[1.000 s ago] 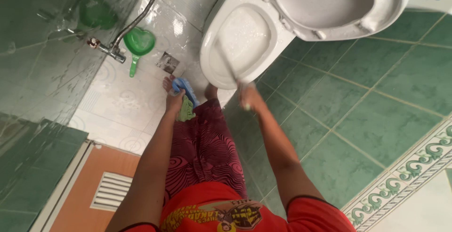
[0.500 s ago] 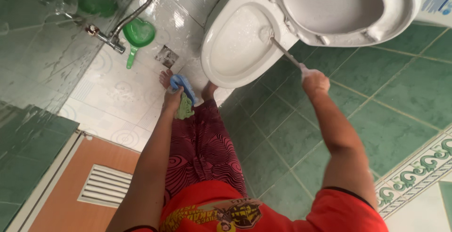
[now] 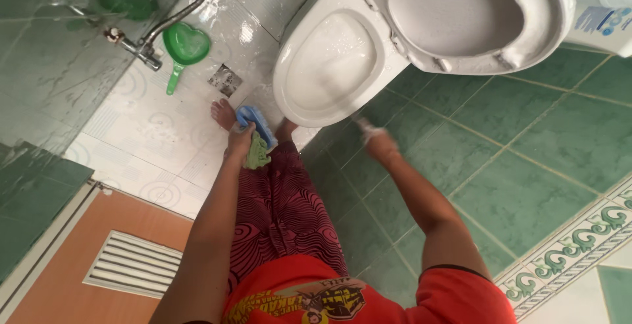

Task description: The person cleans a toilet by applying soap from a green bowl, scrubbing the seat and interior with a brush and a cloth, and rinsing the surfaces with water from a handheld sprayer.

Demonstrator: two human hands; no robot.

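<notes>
Green tiles covered the bathroom floor on the right side, while white patterned tiles lay along its left edge. At the top stood a white toilet, its bowl open and its seat and lid raised. The person's right hand, blurred, was just below the bowl's front rim; its fingers looked curled around a thin handle, but the grip could not be told for sure. The left hand hung beside the patterned trousers, fingers closed around a blue scrub brush and a green cloth. A green heart-shaped scoop lay on the white tiles near a metal tap.
</notes>
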